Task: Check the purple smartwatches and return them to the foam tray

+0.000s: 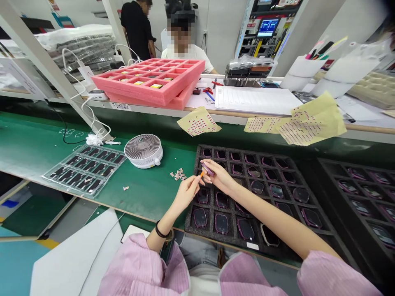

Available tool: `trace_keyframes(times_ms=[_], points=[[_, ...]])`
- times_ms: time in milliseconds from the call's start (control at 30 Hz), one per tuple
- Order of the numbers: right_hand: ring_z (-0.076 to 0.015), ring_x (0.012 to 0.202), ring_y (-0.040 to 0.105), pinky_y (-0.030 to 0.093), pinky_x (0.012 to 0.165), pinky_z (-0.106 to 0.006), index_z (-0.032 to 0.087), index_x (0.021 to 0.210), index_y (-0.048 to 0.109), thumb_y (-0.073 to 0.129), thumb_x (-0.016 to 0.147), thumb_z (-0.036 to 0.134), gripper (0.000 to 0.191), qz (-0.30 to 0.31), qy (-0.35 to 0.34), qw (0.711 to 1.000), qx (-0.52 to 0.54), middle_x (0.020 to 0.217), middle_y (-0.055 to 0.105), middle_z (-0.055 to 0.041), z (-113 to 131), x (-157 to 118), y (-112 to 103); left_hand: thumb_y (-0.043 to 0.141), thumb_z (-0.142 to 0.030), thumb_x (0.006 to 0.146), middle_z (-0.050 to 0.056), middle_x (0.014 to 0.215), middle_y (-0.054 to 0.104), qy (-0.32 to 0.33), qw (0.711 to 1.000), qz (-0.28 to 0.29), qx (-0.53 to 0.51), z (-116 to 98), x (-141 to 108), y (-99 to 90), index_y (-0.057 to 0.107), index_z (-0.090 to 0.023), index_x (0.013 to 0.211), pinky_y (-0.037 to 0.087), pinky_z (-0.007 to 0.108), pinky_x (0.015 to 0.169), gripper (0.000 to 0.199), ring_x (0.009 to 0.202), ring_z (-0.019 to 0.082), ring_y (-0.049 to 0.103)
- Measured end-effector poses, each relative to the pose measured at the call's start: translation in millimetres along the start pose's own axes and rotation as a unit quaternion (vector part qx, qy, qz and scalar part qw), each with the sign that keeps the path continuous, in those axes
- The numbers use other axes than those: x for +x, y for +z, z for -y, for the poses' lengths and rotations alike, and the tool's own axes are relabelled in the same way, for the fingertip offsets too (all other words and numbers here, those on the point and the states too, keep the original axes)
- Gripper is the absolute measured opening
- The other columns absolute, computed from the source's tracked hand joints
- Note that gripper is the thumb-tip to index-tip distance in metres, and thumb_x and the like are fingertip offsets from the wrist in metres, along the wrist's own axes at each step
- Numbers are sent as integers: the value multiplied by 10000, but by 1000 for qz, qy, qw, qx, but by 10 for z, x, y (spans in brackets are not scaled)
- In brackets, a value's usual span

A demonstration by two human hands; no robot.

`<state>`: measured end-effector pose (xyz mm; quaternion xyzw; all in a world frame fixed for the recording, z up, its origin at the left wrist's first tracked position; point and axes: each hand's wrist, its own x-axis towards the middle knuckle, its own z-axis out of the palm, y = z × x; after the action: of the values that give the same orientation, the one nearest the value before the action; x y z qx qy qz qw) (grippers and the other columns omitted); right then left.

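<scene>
Far left, a transparent blister tray [84,169] of slim dark parts on the green worktop [148,201]; white desk fan [143,151] just beside it, no brand readable. Behind, on the shelf edge, a white label [121,106] in Chinese characters, too small to read surely; pink foam tray [148,80] above it. Small pile of pale pieces [178,174] near the left hand [185,193], which pinches a thin orange-tipped item [201,174], exact kind hard to make out. Right hand [220,177] grips a mauve piece [207,168] in its fingertips, both hands above a black foam tray [234,154] of pink-rimmed dark units. Yellow sheets of pink labels [311,119] overhang the shelf, print illegible. Blue monitor [267,27] far back, text unreadable. Second black tray [336,172] cut off by the right edge
</scene>
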<state>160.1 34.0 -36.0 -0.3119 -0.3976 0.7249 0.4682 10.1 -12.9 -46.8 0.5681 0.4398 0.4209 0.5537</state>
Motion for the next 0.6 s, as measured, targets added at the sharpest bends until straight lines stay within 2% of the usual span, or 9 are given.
trace_keyframes(times_ms=[133, 400, 600], points=[[-31, 352, 365, 276, 357, -181, 196, 811, 576, 753, 732, 399, 281, -12, 11, 999, 30, 569, 536, 80, 17, -55, 109, 460, -592, 869, -100, 445, 336, 0, 1000, 8, -25, -45, 16, 76, 554, -158, 754, 193, 187, 364, 459, 345, 37, 231], [-32, 318, 338, 281, 328, -168, 195, 767, 553, 748, 727, 420, 301, -13, -24, 1000, -8, 491, 493, 94, 47, -82, 144, 496, -612, 847, -93, 430, 352, -4, 1000, 13, -16, -111, 16, 61, 609, -134, 745, 178, 190, 350, 501, 338, 31, 236], [-3, 300, 177, 168, 288, -132, 206, 820, 534, 742, 721, 441, 329, 25, 34, 993, 110, 475, 429, 127, 49, -118, 219, 530, -629, 825, -94, 411, 345, 18, 998, 12, -59, -164, 33, 114, 559, -147, 674, 162, 188, 349, 506, 338, 24, 223]])
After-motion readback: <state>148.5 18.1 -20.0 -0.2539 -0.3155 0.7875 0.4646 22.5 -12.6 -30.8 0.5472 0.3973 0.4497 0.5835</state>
